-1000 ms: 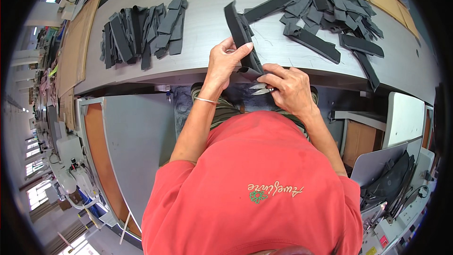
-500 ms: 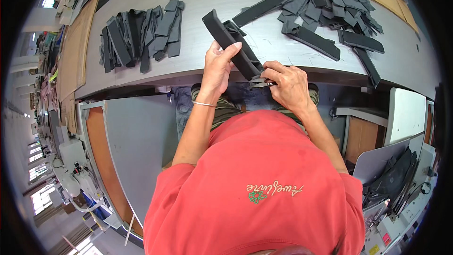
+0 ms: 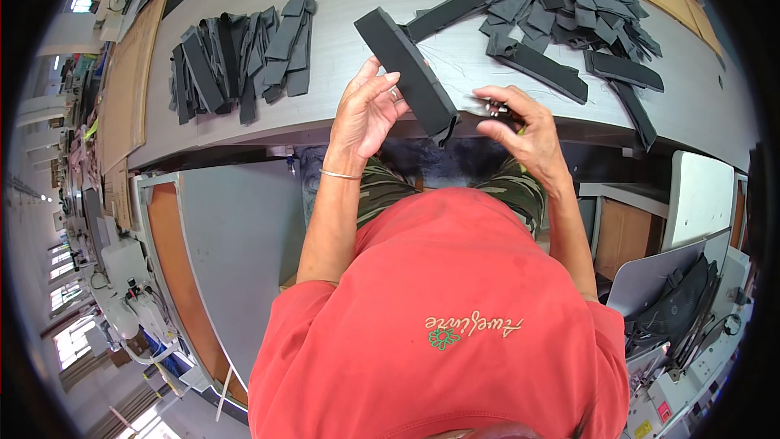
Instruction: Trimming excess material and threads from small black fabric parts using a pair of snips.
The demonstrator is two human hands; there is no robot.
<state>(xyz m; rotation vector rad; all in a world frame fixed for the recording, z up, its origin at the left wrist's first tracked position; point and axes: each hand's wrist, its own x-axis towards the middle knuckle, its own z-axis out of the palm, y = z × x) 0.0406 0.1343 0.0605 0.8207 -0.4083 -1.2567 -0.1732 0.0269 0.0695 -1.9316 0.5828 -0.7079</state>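
My left hand (image 3: 370, 107) holds a long black fabric strip (image 3: 409, 73), thick and folded like a sewn band, its thumb and fingers closed on the left edge. The strip slants over the table's front edge, its lower end pointing toward me. Just right of that end, my right hand (image 3: 524, 126) grips small metal thread snips (image 3: 494, 109), partly hidden by the fingers and a little blurred. The snips' blades are apart from the strip. Past the strip's upper part lies another black strip (image 3: 453, 12) on the table.
A row of dark strips (image 3: 241, 61) lies on the table's left. At the far right is a heap of similar pieces (image 3: 561, 4), with several single strips around it. Loose threads are scattered across the pale tabletop (image 3: 341, 41). Cardboard (image 3: 134, 73) borders the left side.
The strip has turned so its broad flat face shows. My right hand and the snips have moved right and slightly up, off the strip's lower end. My left hand has shifted slightly left.
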